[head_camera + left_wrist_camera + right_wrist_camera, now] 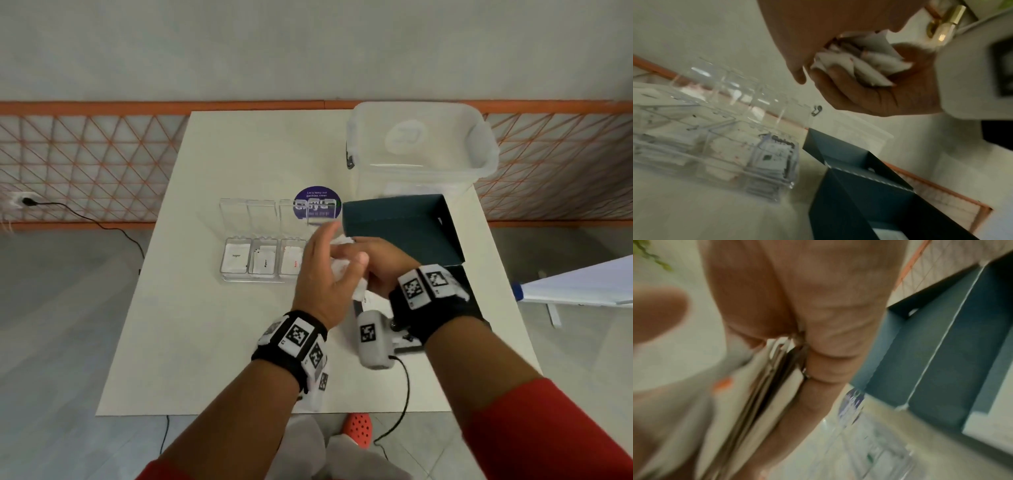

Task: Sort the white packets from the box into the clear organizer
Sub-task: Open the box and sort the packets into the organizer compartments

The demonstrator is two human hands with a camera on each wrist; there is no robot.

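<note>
- Packets point(343, 265) sit bunched in our right hand point(373, 260), whose fingers curl round the white stack above the worktop point(205, 342), just in front of the dark box point(404, 233).
- Our left hand point(318, 274) comes in from 9 o'clock with fingers loosely bent; the left wrist view shows its fingertips at the top of the bundle, though we cannot tell whether they already pinch one packet.
- From the hands, the clear organizer point(262, 257) lies toward 10 o'clock, lids up, with packets already in three compartments; its row of compartments runs from 9 to 3 o'clock across the worktop.
- We judge the left hand the nearer one to the organizer, so it should carry the next packet while the right hand holds the rest.
</note>
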